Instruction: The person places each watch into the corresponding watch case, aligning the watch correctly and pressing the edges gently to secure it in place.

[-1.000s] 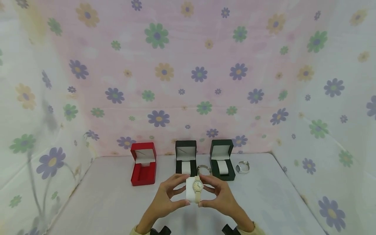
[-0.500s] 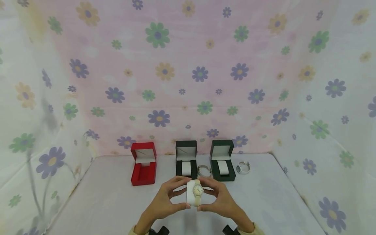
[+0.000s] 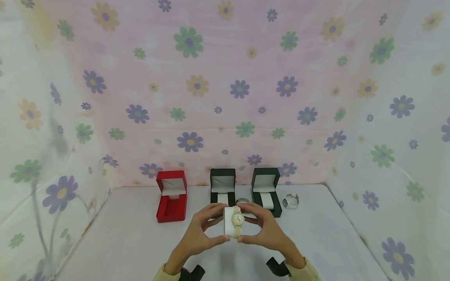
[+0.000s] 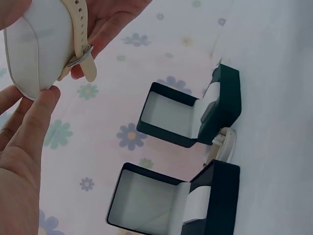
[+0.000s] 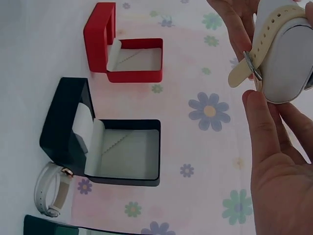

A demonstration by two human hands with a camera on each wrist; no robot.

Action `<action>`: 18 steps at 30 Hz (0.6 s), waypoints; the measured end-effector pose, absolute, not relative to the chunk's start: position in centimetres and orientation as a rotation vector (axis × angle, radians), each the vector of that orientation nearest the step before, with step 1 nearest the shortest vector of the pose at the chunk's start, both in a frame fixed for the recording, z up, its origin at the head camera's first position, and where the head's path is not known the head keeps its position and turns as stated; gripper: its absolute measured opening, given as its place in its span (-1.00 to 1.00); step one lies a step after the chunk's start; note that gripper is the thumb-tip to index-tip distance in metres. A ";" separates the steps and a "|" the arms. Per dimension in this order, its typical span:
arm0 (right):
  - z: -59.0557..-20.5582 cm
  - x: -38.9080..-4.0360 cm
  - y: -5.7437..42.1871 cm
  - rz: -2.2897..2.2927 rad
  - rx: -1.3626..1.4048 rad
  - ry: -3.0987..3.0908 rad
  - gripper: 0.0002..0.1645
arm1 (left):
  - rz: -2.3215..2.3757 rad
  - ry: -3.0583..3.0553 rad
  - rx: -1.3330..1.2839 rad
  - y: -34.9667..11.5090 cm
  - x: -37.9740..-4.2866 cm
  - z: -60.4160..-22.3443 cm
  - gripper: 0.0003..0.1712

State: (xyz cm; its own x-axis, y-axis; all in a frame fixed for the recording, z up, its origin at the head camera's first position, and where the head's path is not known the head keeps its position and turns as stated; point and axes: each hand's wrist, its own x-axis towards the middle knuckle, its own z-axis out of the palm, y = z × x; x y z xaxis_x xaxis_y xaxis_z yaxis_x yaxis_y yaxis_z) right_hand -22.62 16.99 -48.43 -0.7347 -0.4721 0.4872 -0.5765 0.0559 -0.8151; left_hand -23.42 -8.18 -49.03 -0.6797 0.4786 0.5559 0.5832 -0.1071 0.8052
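A cream-strapped wristwatch (image 3: pixel 237 219), buckled around a white cushion (image 3: pixel 228 223), is above the tabletop (image 3: pixel 123 234), its opposite sides pinched by the fingers and thumbs of the left hand (image 3: pixel 202 232) and right hand (image 3: pixel 265 229). Beyond stand an open red box (image 3: pixel 161 210), black box (image 3: pixel 223 171) and green box (image 3: pixel 266 171), a second watch (image 3: pixel 243 200) between the latter two, a third watch (image 3: pixel 291 201) rightmost.

Left hand (image 3: pixel 200 232) and right hand (image 3: pixel 268 230) pinch white cushion (image 3: pixel 228 224), watch (image 3: pixel 238 219) on it (cream strap (image 3: pixel 237 232)). Red box (image 3: pixel 171 217) behind, lid up.

A booth-like space of unclear kind: flower-print cloth (image 3: pixel 211 66) at nine, twelve and three o'clock round a white worktop (image 3: pixel 133 242).
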 end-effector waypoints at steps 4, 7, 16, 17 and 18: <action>-48.0 -22.9 16.9 1.753 1.116 -2.205 -0.04 | -1.933 -2.067 -1.204 -8.1 -23.5 -48.6 -0.16; -47.8 -22.9 16.9 1.732 1.124 -2.200 -0.04 | -1.939 -2.080 -1.188 -8.2 -23.4 -48.3 -0.16; -47.7 -22.7 16.7 1.723 1.116 -2.213 -0.05 | -1.954 -2.110 -1.160 -8.2 -23.1 -48.2 -0.15; -47.7 -22.6 16.6 1.720 1.111 -2.219 -0.05 | -1.951 -2.108 -1.172 -8.2 -23.1 -48.2 -0.15; -47.7 -22.5 16.6 1.728 1.099 -2.230 -0.05 | -1.950 -2.112 -1.174 -8.3 -23.1 -48.3 -0.15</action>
